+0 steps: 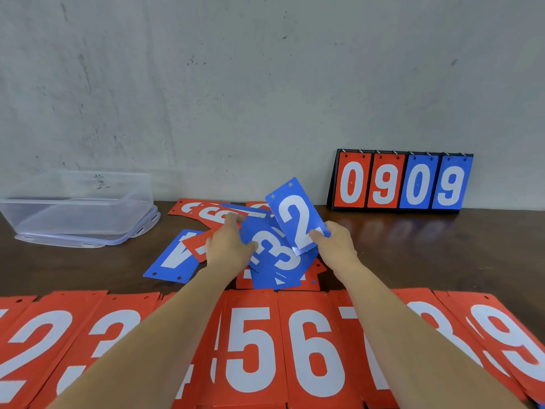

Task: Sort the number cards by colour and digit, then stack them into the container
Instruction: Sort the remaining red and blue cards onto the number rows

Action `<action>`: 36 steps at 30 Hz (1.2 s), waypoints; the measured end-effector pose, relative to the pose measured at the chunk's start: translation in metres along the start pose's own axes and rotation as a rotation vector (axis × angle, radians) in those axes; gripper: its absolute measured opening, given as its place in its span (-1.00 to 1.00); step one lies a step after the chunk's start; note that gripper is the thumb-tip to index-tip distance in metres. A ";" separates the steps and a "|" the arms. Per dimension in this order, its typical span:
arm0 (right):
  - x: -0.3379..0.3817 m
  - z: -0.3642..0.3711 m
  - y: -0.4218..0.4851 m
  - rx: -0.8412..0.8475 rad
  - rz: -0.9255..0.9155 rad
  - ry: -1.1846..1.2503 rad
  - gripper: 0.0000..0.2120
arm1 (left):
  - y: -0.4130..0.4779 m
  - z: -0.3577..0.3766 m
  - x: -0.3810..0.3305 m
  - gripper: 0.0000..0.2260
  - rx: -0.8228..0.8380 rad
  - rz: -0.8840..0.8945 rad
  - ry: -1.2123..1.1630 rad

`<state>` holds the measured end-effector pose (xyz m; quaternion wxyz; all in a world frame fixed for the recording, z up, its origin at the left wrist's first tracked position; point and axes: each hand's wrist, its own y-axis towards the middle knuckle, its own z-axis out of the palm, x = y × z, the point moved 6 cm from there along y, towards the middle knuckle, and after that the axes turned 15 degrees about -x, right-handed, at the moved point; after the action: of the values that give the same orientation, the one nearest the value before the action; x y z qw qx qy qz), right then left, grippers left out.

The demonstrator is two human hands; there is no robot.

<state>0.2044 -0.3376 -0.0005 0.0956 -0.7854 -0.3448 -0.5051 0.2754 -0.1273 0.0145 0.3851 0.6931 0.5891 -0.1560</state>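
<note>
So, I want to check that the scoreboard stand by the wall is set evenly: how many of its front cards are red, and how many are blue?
On the scoreboard stand:
Red front cards: 2
Blue front cards: 2
Total: 4

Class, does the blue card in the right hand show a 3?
No, the blue card pinched by the right hand shows a 2; the left hand holds the blue 3.

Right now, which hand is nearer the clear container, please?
Left. The left hand grips the card pile right of the container; the right hand holds a blue 2 farther right.
</note>
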 end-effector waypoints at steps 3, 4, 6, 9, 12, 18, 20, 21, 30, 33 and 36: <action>0.001 -0.005 0.001 -0.010 0.014 0.100 -0.84 | 0.007 -0.013 0.003 -0.54 -0.103 -0.076 -0.236; 0.004 -0.009 0.000 -0.017 0.015 0.119 -0.85 | 0.011 -0.017 0.004 -0.59 -0.137 -0.070 -0.233; 0.009 -0.015 -0.001 -0.024 0.025 0.149 -0.86 | 0.018 -0.027 0.004 -0.75 -0.190 -0.066 -0.204; 0.017 -0.023 -0.005 -0.026 0.029 0.197 -0.83 | 0.025 -0.039 -0.001 -0.87 -0.216 -0.069 -0.226; 0.032 -0.031 -0.013 -0.004 0.026 0.288 -0.87 | 0.031 -0.048 -0.010 -0.90 -0.205 -0.077 -0.305; 0.063 -0.035 -0.032 0.134 0.033 0.389 -0.87 | 0.027 -0.063 -0.036 -0.94 -0.111 -0.151 -0.597; 0.071 -0.035 -0.039 0.159 0.022 0.400 -0.86 | 0.022 -0.069 -0.046 -0.91 -0.069 -0.152 -0.657; 0.074 -0.036 -0.042 0.163 0.018 0.407 -0.85 | 0.019 -0.072 -0.050 -0.88 -0.047 -0.148 -0.679; 0.083 -0.044 -0.067 0.093 0.066 0.516 -0.89 | -0.016 -0.080 -0.055 -0.79 0.116 -0.454 -1.058; 0.090 -0.044 -0.079 0.076 0.013 0.493 -0.88 | -0.033 -0.079 -0.052 -0.90 0.137 -0.403 -0.972; 0.097 -0.042 -0.093 0.107 -0.056 0.461 -0.89 | -0.037 -0.088 -0.043 -0.82 0.032 -0.272 -0.774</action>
<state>0.1391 -0.2464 0.0847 0.1992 -0.6332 -0.3615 -0.6547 0.2084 -0.0935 0.0883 0.5433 0.5048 0.4847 -0.4638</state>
